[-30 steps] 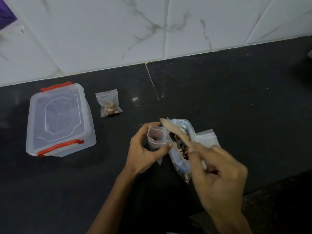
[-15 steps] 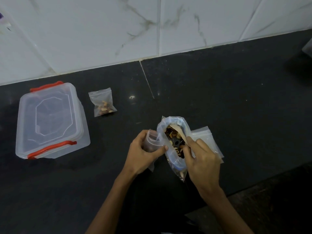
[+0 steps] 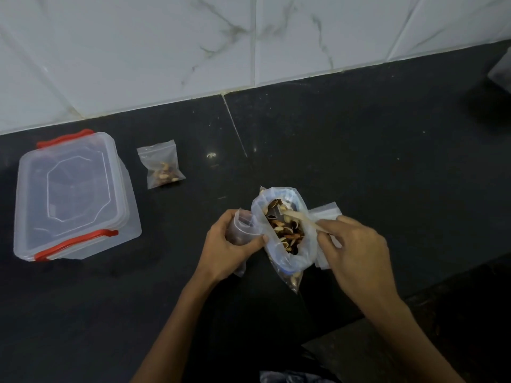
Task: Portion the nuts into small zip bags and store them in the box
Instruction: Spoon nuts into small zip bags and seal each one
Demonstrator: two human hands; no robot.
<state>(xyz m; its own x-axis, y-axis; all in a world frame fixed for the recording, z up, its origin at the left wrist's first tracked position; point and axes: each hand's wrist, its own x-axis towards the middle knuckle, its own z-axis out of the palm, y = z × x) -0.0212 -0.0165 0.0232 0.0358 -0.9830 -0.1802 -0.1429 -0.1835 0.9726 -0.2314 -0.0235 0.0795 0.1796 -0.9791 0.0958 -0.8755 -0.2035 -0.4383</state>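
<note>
Right now the left hand (image 3: 231,244) grips a small clear zip bag (image 3: 244,222), mouth held open, thumb pressed across its front. Just beside it at 3 o'clock stands the big clear plastic bag of mixed nuts (image 3: 284,233), top rolled down, nuts w/ pale & dark shells showing inside. The right hand (image 3: 356,250) pinches the handle of a pale wooden spoon (image 3: 297,217), its bowl end dipped among the nuts. Under the right hand, a stack of empty clear zip bags (image 3: 326,214) lies flat on the black stone counter (image 3: 359,161).

At 10 o'clock from the hands, well apart, one filled small zip bag w/ nuts (image 3: 161,165) lies on the counter. At 9 o'clock of that, near it, sits the clear plastic box w/ red clip handles (image 3: 72,197), lid on; contents can't be made out. White marble-look tiles (image 3: 166,51) run along the 12 o'clock side.
</note>
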